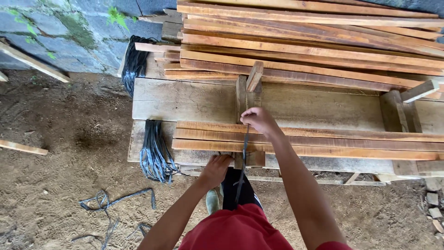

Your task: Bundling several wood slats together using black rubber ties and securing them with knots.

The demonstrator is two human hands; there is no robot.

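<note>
right hand [257, 119] is up at the centre of the frame, fingers curled shut on the top end of a dark strap [243, 153], knuckles resting just above the three long slats [323, 139] laid side by side on the tabletop [185, 99]. left hand [216, 167] sits lower, at the near edge of the tabletop, closed around what looks like the lower run of that strap, though the fingers are tucked under the edge and i cannot tell exactly what they pinch.

now the key relation: the strap runs near-vertically in the frame, from the right hand down across the slats to the left hand and on toward the person's red clothing [236, 229]. the slats' long axis runs left to right, so the strap crosses them at roughly a right angle. the right hand is nearer the far side of the slats, the left hand nearer their near side.

just behind the right hand stand short upright wooden blocks [247, 92]. across the top of the frame, a big stack of boards [314, 41]. at centre left, a bundle of dark straps [155, 153] hangs off the tabletop's end, another bundle [135, 65] above it, and loose strap scraps [108, 203] lie on the dirt floor [60, 153] at lower left.
</note>
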